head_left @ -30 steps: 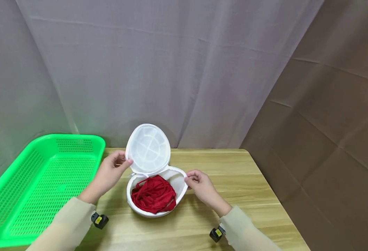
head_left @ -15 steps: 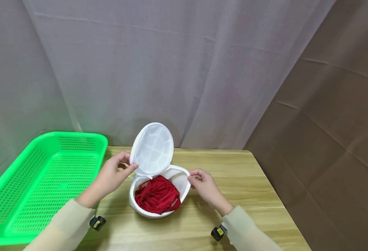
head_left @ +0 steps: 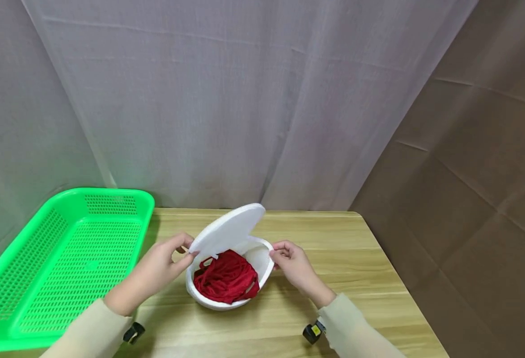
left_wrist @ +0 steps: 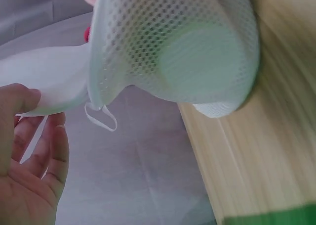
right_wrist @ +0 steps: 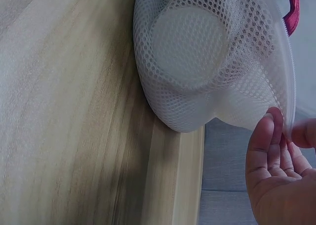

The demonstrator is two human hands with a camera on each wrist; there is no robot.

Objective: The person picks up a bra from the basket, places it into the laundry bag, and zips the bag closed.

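Observation:
A white mesh laundry bag [head_left: 261,257] with a zipped rim stands on the wooden table, its round lid flap [head_left: 232,228] tilted up over the back of the opening. Bunched inside lies a red garment [head_left: 227,279] with thin straps. My left hand [head_left: 160,263] pinches the left edge of the flap between thumb and fingers, which the left wrist view shows close up beside a small white loop [left_wrist: 102,118]. Across from it, my right hand [head_left: 297,267] pinches the bag's right rim. Seen from the right wrist, the mesh is pulled out to a point at the fingertips [right_wrist: 274,117].
A large green plastic basket [head_left: 148,219] with perforated walls stands to the left of the bag. Grey curtain [head_left: 199,99] hangs behind the table [head_left: 334,258], and brown cloth [head_left: 477,223] covers the right side.
The lid flap has swung down and forward from nearly upright, my left hand moving slightly right and down with it. My right hand keeps its grip on the rim.

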